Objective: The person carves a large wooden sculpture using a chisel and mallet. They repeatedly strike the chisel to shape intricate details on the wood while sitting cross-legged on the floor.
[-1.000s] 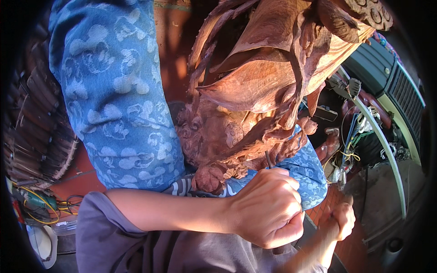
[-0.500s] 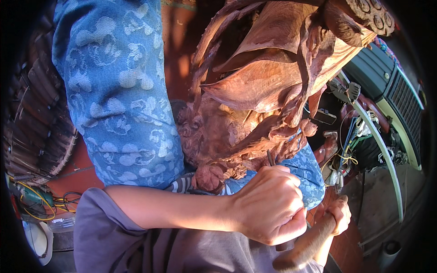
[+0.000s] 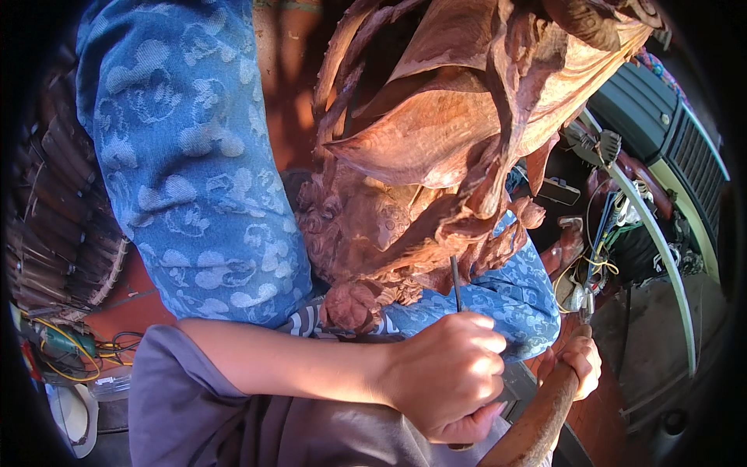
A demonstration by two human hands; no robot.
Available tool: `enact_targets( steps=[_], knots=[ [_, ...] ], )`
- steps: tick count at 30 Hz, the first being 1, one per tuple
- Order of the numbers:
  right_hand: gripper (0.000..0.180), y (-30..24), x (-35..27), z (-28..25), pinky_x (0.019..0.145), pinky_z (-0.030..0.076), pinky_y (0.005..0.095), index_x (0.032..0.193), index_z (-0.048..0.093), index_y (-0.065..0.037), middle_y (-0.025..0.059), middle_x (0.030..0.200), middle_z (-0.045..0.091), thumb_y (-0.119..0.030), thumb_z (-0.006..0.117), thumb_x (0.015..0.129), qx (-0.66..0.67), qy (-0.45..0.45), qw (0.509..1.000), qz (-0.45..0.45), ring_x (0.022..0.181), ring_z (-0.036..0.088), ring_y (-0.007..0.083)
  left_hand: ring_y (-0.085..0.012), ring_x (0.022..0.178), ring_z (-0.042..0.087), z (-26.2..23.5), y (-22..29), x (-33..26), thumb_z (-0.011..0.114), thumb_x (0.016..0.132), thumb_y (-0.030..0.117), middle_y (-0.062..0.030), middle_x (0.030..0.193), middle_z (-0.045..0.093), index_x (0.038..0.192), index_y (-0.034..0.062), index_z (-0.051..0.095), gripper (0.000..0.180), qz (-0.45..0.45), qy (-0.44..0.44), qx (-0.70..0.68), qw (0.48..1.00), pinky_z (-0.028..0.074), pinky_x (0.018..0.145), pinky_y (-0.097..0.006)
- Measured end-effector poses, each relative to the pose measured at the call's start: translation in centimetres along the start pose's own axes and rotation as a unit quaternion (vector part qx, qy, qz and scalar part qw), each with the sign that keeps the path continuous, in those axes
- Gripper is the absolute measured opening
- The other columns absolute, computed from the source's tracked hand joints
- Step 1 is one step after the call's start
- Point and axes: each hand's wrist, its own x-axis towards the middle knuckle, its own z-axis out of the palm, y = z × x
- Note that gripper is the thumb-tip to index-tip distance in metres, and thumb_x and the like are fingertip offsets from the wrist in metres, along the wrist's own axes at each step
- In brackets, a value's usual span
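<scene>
A large reddish-brown wood carving (image 3: pixel 424 128) with leaf shapes, twisting stems and curled detail rests over my lap. My left hand (image 3: pixel 447 377) is closed in a fist around a chisel (image 3: pixel 457 285). The chisel's thin dark shank rises from the fist, and its upper end meets the carving's lower edge; whether it bites the wood I cannot tell. The end of its handle shows just below the fist. To the right, my right hand (image 3: pixel 580 366) grips a wooden mallet (image 3: pixel 541 412), whose thick end reaches toward the lower edge, apart from the chisel handle.
My legs in blue patterned trousers (image 3: pixel 183 156) flank the carving. Dark slatted wooden objects (image 3: pixel 62 210) stand at left, above a green power tool (image 3: pixel 66 340) with cables. At right are a dark green ribbed case (image 3: pixel 634 109), a long pale curved strip (image 3: pixel 661 249) and tangled cords (image 3: pixel 603 261).
My left hand has drawn slightly down and left, baring more of the chisel shank. The mallet has swung right, away from the chisel handle. The carving appears shifted slightly left.
</scene>
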Motion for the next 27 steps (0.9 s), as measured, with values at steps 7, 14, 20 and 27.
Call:
enact_targets(
  steps=[7,14,20,27],
  knots=[
    [0.027,0.4,0.1,0.0,0.050,0.050,0.0325,0.082,0.050,-0.008,0.0059,0.062,0.056,-0.008,0.075,0.072,0.003,-0.012,1.000,0.005,0.053,0.057,0.0195,-0.0263,0.054,0.045,-0.4,-0.9,0.2,0.062,0.061,0.020,-0.0060,0.054,0.041,0.052,0.0085,0.045,0.023,-0.010,-0.006,-0.002,1.000,0.034,0.052,-0.038],
    [0.025,0.5,0.3,-0.3,0.052,0.049,0.0326,0.083,0.050,-0.007,0.0058,0.063,0.055,-0.008,0.074,0.073,0.001,0.008,1.000,-0.003,0.052,0.056,0.0190,-0.0272,0.053,0.048,-1.4,-0.1,2.1,0.060,0.066,0.013,-0.0072,0.053,0.048,0.054,0.0063,0.050,0.017,-0.067,0.017,-0.031,0.997,0.035,0.052,-0.039],
    [0.023,1.2,-0.3,-0.4,0.052,0.047,0.0329,0.083,0.049,-0.006,0.0058,0.062,0.053,-0.005,0.070,0.074,0.008,0.024,0.999,-0.024,0.052,0.053,0.0188,-0.0292,0.051,0.049,-1.0,-0.2,2.2,0.060,0.069,0.010,-0.0091,0.052,0.050,0.051,0.0048,0.049,0.022,-0.095,0.031,-0.031,0.994,0.038,0.052,-0.040],
    [0.021,2.5,-1.0,-0.1,0.053,0.045,0.0332,0.084,0.048,-0.004,0.0057,0.062,0.051,0.000,0.067,0.074,0.030,0.077,0.995,-0.048,0.052,0.050,0.0186,-0.0288,0.052,0.049,-1.1,-0.4,2.2,0.061,0.068,0.010,-0.0082,0.052,0.050,0.050,0.0053,0.048,0.023,-0.084,0.037,-0.021,0.996,0.038,0.052,-0.040]
  ],
)
